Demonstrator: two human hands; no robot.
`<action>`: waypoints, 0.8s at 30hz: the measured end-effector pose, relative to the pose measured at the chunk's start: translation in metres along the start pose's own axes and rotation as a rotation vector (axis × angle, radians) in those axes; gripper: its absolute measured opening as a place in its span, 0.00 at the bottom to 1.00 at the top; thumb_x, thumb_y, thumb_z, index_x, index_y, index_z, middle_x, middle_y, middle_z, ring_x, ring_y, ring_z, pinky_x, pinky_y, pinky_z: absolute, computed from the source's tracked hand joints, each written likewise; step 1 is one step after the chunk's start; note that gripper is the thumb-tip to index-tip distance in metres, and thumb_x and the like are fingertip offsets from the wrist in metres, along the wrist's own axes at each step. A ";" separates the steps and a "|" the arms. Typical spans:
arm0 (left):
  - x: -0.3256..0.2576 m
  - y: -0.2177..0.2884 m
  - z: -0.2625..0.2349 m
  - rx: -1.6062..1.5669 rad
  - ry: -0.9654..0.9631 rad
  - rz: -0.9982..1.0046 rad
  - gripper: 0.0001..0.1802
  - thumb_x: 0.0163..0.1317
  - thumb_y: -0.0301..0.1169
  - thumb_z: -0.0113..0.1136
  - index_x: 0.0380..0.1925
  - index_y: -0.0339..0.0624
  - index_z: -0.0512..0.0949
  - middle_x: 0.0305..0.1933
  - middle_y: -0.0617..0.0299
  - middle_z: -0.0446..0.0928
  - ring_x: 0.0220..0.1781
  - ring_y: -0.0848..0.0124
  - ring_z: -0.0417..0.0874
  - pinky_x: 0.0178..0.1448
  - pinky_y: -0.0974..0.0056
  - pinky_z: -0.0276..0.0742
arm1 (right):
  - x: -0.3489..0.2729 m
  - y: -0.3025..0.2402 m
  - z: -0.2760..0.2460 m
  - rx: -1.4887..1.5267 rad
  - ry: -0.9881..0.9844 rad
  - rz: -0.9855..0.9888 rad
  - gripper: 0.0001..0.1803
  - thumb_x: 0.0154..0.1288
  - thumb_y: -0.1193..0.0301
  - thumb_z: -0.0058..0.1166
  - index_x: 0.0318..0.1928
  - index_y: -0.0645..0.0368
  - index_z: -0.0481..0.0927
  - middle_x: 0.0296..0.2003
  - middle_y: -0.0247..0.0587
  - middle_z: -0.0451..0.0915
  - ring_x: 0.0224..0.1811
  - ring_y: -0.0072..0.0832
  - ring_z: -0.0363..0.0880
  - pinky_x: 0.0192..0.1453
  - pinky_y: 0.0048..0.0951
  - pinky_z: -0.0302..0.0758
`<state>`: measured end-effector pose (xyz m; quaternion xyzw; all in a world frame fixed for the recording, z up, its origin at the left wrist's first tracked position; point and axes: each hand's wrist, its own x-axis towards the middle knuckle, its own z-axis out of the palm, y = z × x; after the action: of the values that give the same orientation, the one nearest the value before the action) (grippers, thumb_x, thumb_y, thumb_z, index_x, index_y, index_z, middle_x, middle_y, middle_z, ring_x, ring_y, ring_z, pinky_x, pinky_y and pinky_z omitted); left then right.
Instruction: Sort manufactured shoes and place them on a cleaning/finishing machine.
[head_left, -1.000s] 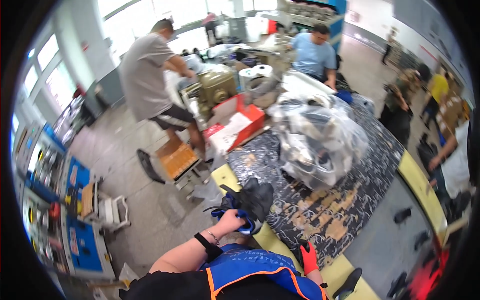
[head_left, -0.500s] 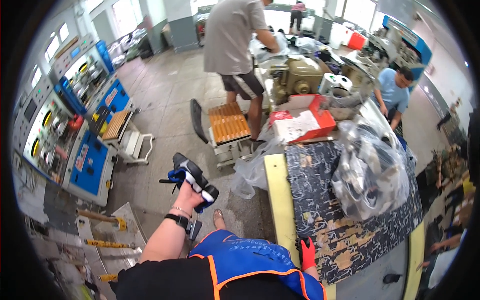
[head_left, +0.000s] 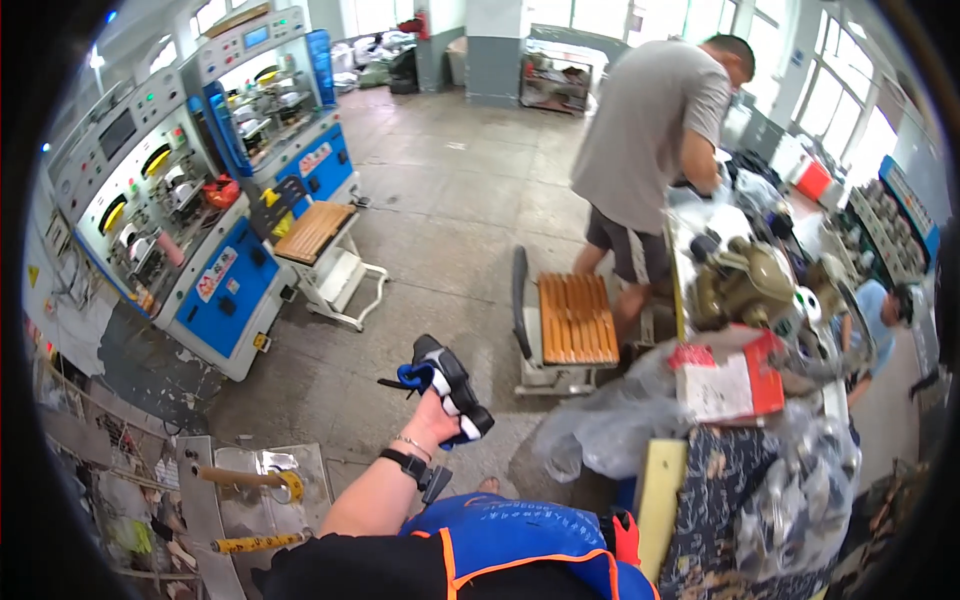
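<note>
My left hand (head_left: 430, 422) is held out over the floor, closed around a black shoe (head_left: 450, 378) with white parts, a blue lining and a loose strap. A bracelet and a dark watch (head_left: 404, 462) are on that wrist. My right hand (head_left: 626, 540), in a red and black glove, is low at my side beside the yellow edge (head_left: 660, 500) of the worktable. Its fingers are mostly hidden, so what it may hold does not show. A blue apron (head_left: 510, 528) with orange trim covers my front.
Blue-and-white machines (head_left: 225, 285) stand left, with a slatted stool (head_left: 315, 232) beside them. A wooden-slat chair (head_left: 578, 318) stands ahead, near a person in grey (head_left: 650, 130). Plastic bags (head_left: 800, 490) and a red box (head_left: 735, 375) occupy the right. Yellow-wrapped rollers (head_left: 262, 543) are at lower left.
My view has turned left, so the machines show more fully and the worktable has slid to the right. The shoe stays in my left hand. The red-gloved hand is now less visible.
</note>
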<state>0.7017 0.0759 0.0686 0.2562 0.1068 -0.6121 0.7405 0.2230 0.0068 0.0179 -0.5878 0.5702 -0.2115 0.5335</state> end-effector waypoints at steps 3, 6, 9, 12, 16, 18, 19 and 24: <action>-0.007 0.043 -0.015 -0.010 0.113 0.112 0.15 0.67 0.51 0.50 0.36 0.56 0.79 0.32 0.68 0.80 0.39 0.68 0.80 0.49 0.56 0.75 | 0.063 -0.029 0.046 -0.221 -0.030 -0.120 0.20 0.64 0.67 0.57 0.54 0.63 0.76 0.50 0.49 0.80 0.52 0.32 0.78 0.56 0.31 0.73; -0.027 0.081 -0.054 -0.054 0.198 0.237 0.16 0.69 0.50 0.48 0.36 0.55 0.78 0.32 0.69 0.79 0.37 0.69 0.80 0.47 0.58 0.76 | 0.103 -0.103 0.103 -0.152 -0.267 -0.050 0.19 0.64 0.64 0.57 0.53 0.59 0.78 0.47 0.48 0.82 0.50 0.38 0.80 0.55 0.35 0.75; -0.025 0.106 -0.068 0.075 0.363 0.385 0.16 0.72 0.44 0.44 0.47 0.51 0.78 0.42 0.66 0.82 0.43 0.68 0.81 0.50 0.59 0.77 | 0.157 -0.127 0.147 -0.086 -0.405 0.012 0.18 0.64 0.64 0.56 0.52 0.57 0.79 0.45 0.46 0.83 0.47 0.37 0.82 0.52 0.33 0.75; -0.004 0.140 -0.089 0.304 0.539 0.391 0.18 0.74 0.40 0.44 0.53 0.41 0.74 0.49 0.62 0.80 0.49 0.65 0.81 0.57 0.60 0.74 | 0.223 -0.140 0.199 -0.120 -0.507 -0.070 0.15 0.65 0.68 0.54 0.51 0.56 0.80 0.41 0.41 0.83 0.41 0.29 0.81 0.44 0.29 0.76; -0.002 0.208 -0.077 0.782 0.816 0.397 0.15 0.63 0.35 0.57 0.41 0.34 0.79 0.38 0.61 0.81 0.39 0.72 0.80 0.44 0.66 0.75 | 0.273 -0.240 0.294 -0.310 -0.590 -0.224 0.14 0.66 0.69 0.55 0.50 0.58 0.80 0.38 0.37 0.83 0.39 0.23 0.80 0.41 0.26 0.76; 0.012 0.240 -0.081 0.741 0.829 0.427 0.16 0.60 0.34 0.62 0.41 0.30 0.80 0.37 0.61 0.82 0.38 0.72 0.81 0.43 0.67 0.75 | 0.313 -0.273 0.332 -0.363 -0.665 -0.264 0.19 0.63 0.61 0.57 0.51 0.56 0.79 0.45 0.46 0.83 0.50 0.40 0.81 0.54 0.34 0.75; 0.020 0.257 -0.087 0.751 0.855 0.403 0.17 0.60 0.34 0.63 0.41 0.29 0.80 0.37 0.60 0.82 0.39 0.72 0.81 0.44 0.67 0.75 | 0.335 -0.280 0.352 -0.343 -0.656 -0.236 0.19 0.64 0.61 0.56 0.51 0.56 0.79 0.45 0.46 0.83 0.50 0.40 0.81 0.55 0.35 0.75; 0.054 0.333 -0.078 0.912 1.015 0.321 0.21 0.57 0.40 0.67 0.38 0.29 0.83 0.37 0.62 0.82 0.38 0.74 0.79 0.43 0.69 0.72 | 0.416 -0.362 0.430 -0.233 -0.676 -0.279 0.20 0.65 0.58 0.54 0.52 0.57 0.79 0.48 0.48 0.82 0.53 0.41 0.79 0.56 0.36 0.74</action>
<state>1.0459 0.1094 0.0597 0.8080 0.1326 -0.2835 0.4991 0.8609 -0.2798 0.0356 -0.7531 0.2969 -0.0101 0.5871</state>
